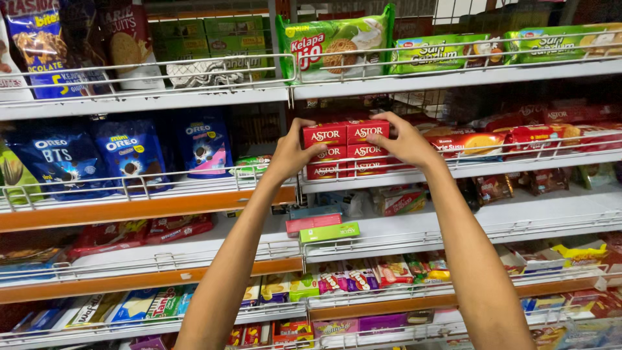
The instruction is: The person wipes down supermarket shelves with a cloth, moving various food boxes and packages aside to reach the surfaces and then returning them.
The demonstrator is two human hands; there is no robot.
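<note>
While your left hand [293,152] and right hand [403,139] clasp the red boxes [346,133] | stack [343,162] beneath, 6 o'clock | uneven squeeze could tip boxes over the shelf rail [389,176]

Stacked boxes [345,149] sit on the shelf [518,165] between both hands [295,152].

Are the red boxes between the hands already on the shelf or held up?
On the shelf: the red boxes sit stacked behind its wire rail, left hand and right hand gripping the stack's ends.
</note>
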